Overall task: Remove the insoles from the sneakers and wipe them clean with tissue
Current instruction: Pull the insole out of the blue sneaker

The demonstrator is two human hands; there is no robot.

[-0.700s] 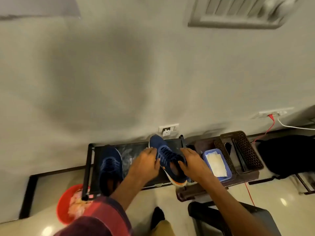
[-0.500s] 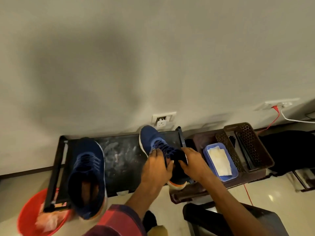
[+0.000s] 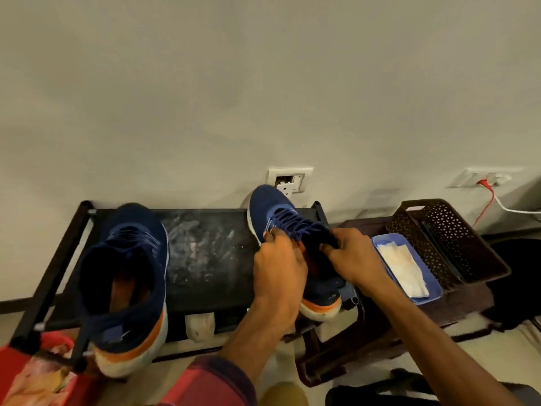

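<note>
Right sneaker [image 3: 272,206] is sitting on the black rack [image 3: 205,259] with both hands pulling at its opening, left hand [image 3: 278,265] gripping the collar by the laces, right hand [image 3: 351,256] clutching the tongue, while the left sneaker [image 3: 128,253] is sitting untouched, insole [image 3: 128,291] inside, and tissue [image 3: 401,265] is lying in the blue tray [image 3: 390,238] just beside.

1. Left sleeve [image 3: 210,382]: red cloth crossed by dark navy bands, ending short of the wrist.
2. Right forearm [image 3: 424,341]: uncovered to the frame edge.
3. Left hand [image 3: 278,268], right hand [image 3: 351,259]: bare.
4. Mustard-tan cloth [image 3: 282,394] below the sleeve; garment indistinct.
</note>
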